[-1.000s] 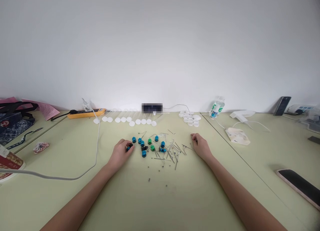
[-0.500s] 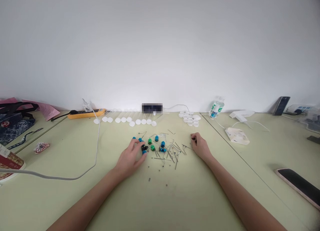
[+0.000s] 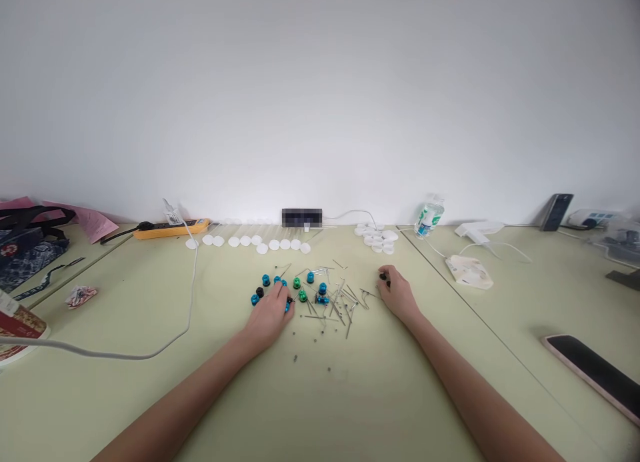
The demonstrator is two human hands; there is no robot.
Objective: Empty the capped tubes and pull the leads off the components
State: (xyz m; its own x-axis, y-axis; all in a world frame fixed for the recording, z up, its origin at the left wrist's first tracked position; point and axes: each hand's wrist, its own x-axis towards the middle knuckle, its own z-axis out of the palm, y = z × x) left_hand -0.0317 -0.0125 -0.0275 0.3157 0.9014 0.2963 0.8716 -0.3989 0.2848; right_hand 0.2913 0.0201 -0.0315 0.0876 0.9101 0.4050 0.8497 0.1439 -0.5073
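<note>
My left hand [image 3: 269, 315] is closed, its bent fingers reaching down on small blue and black parts at the left of a loose group. A small black piece [image 3: 289, 300] and a bit of blue show at its fingertips; the fingers hide the rest. Beside this hand stand a blue cap-like part [image 3: 265, 280] and a black one [image 3: 259, 292]. Green domed parts [image 3: 297, 283] and another blue domed part [image 3: 311, 277] are just to its right. My right hand [image 3: 397, 294] rests on the table, fingers pinched around small black parts [image 3: 383, 277], partly hidden.
Thin metal pins [image 3: 345, 305] and tiny bits lie scattered between the hands. White round lids [image 3: 285, 245] line the back, with white cups [image 3: 377, 239] to the right. A white cable [image 3: 193, 289] crosses the left; a phone [image 3: 590, 372] lies at right.
My left hand has shifted slightly and its fingers have closed in over the parts, uncovering blue and black ones at its left. The right hand stays in place. The view has turned slightly.
</note>
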